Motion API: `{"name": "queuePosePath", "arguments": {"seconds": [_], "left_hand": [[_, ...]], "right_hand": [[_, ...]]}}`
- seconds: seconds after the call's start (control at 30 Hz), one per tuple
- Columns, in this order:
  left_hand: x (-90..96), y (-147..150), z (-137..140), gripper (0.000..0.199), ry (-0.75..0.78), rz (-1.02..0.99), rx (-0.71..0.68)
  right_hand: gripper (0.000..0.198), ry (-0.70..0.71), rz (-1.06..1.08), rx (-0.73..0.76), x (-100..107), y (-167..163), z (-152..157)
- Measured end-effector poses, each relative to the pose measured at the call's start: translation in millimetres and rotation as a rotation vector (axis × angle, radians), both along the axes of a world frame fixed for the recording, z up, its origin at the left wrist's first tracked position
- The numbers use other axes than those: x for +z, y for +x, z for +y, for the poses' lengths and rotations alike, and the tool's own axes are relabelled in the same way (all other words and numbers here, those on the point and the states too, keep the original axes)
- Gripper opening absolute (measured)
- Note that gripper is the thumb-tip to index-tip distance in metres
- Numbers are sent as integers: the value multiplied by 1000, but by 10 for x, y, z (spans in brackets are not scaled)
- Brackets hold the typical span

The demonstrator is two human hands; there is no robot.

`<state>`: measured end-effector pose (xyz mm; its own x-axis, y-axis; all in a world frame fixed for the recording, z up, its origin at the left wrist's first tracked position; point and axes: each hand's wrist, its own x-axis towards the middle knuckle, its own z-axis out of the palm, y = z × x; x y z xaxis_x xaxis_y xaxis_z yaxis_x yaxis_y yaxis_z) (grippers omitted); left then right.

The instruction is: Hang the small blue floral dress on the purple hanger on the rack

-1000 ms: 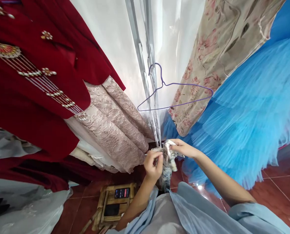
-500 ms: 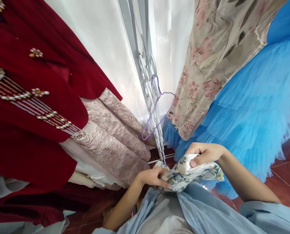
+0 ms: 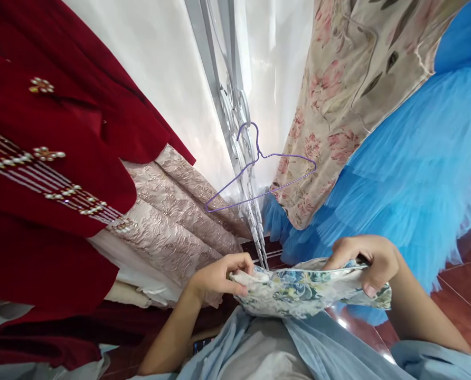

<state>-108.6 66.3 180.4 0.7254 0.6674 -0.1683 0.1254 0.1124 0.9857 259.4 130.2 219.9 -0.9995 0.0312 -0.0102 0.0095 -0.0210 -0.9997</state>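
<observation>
- where half a second ago i had it bunched up, the white floral-print cloth with blue, green and yellow flowers (image 3: 299,293) now stretches wide between my hands, its upper edge drawn almost straight.
- my left hand (image 3: 219,275) is closed to a pinch on the cloth's left end, thumb in front and fingers curled over the edge.
- my right hand (image 3: 372,261) has hold of the other end, thumb pressed on the front and fingers reaching over the edge into the fold; i can't tell how tightly they meet inside.
- the cloth lies crosswise just in front of my light blue shirt (image 3: 425,351), so i judge the spread makes its edge and print easier to sort out, though the lower part looks creased.
- ahead of it, the thin purple wire hanger (image 3: 260,155) has turned from narrow to broadside and carries no garment; it hangs by the pale grey scrolled metal stand (image 3: 222,53), well apart from my fingers.
- to the left hangs the deep red beaded garment (image 3: 85,121); to the right, the beige garment with pink flowers (image 3: 326,126) and the bright blue ruffled tulle skirt (image 3: 397,184).
</observation>
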Motion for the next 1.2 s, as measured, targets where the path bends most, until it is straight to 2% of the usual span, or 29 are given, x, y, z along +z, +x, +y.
{"name": "queuePosePath", "arguments": {"seconds": [0.07,0.17,0.27,0.33,0.4,0.5,0.53,0.6,0.67,0.73,0.8,0.9,1.03,1.1,1.2], "left_hand": [[-64,-63,25,65,-85,-14,31],[-202,-138,26,73,-132,35,-40],[-291,-165,17,55,13,275,-88],[-272,-180,-12,45,122,383,-18],[-175,-204,-72,37,213,471,101],[85,-252,-208,29,372,587,238],[182,-271,-255,27,426,584,275],[360,-310,-332,27,513,455,340],[499,-340,-366,30,569,189,414],[591,-338,-331,34,599,-108,525],[639,-289,-212,33,585,-273,669],[619,-138,104,28,441,-295,820],[481,68,550,39,242,-332,827],[436,114,675,39,230,-290,823],[452,79,733,36,220,-203,832]], "right_hand": [[72,17,-1,-12,5,61,1],[73,9,-15,28,-35,119,-3],[79,5,-19,51,-84,148,-4],[82,33,-24,25,-116,170,0],[78,68,-33,-17,-150,202,6],[70,91,-25,-60,-185,287,10],[69,107,-29,-84,-187,328,9],[69,140,-55,-161,-185,426,1],[73,128,-113,-263,-188,534,-10],[74,49,-150,-370,-215,627,-17],[63,-30,-124,-495,-263,678,-10],[36,-60,-17,-796,-338,640,40],[31,-14,-9,-1252,-381,444,195],[30,95,-11,-1417,-379,361,327],[26,400,-5,-1562,-337,300,634]]}}
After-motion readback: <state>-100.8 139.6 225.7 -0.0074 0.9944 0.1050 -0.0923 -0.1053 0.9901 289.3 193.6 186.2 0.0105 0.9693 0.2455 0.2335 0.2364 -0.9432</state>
